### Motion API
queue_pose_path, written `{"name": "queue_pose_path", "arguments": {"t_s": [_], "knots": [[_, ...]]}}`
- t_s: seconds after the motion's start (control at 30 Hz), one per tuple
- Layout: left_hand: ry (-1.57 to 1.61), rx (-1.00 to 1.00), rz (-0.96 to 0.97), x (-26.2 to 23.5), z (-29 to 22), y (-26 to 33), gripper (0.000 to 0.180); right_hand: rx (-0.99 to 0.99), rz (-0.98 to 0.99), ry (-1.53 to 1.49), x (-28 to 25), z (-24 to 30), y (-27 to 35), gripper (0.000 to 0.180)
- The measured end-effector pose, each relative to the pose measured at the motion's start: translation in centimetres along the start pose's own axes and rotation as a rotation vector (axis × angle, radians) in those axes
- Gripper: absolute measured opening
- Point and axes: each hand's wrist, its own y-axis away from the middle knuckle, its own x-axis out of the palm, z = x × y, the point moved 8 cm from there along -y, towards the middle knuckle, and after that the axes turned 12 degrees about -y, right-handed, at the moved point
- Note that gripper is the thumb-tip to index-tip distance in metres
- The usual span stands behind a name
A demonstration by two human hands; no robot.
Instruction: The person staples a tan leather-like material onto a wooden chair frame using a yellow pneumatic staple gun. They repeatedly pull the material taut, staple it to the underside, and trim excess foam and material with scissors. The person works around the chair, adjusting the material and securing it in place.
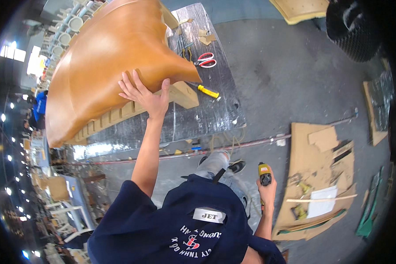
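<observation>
Head view, looking down at a person in a dark blue apron. The left hand (pixel 146 97) lies flat with fingers spread on the lower edge of a large curved chair shell covered in tan leather (pixel 105 57), the thumb hooked around the leather's pointed corner; the hand presses against the cover and is not closed around anything. The shell rests on its side on the table (pixel 207 110), whose top is wrapped in shiny silver film. Along the shell's lower rim a notched wooden frame (pixel 119 115) shows, touching the table surface just beside the left hand.

The right hand (pixel 266 191) hangs low at the person's side, well apart from the table, and is clamped around the grip of a yellow and black pneumatic stapler (pixel 264 174), held upright.

On the table beyond the shell lie red-handled scissors (pixel 206 60), a yellow-handled tool (pixel 208 92) near the shell's corner, and small cardboard scraps (pixel 204 37). A long thin hose (pixel 246 143) runs across the grey floor in front of the table. To the person's right, flattened cardboard sheets (pixel 321 176) lie on the floor with a white sheet (pixel 322 201) and assorted small items on them. One of the person's shoes (pixel 236 166) shows by the table's near edge.
</observation>
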Motion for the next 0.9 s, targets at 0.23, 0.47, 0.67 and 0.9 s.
{"name": "queue_pose_path", "arguments": {"t_s": [0.23,0.47,0.67,0.9], "knots": [[-0.068,-0.078,-0.183,-0.5,0.7,0.0,0.105,-0.170,-0.013,0.122,-5.3,4.9,-8.9,0.075],[-0.188,-0.142,-0.319,-0.4,0.6,0.6,0.105,-0.408,0.554,0.378,1.1,17.0,-20.2,0.085],[-0.267,-0.244,-0.378,-0.6,-0.7,0.8,0.094,-0.383,0.827,0.449,5.9,18.4,-33.0,0.076],[-0.166,-0.475,-0.383,-0.1,-3.2,2.8,0.095,-0.580,1.102,0.701,16.4,27.3,-43.5,0.091]]}}
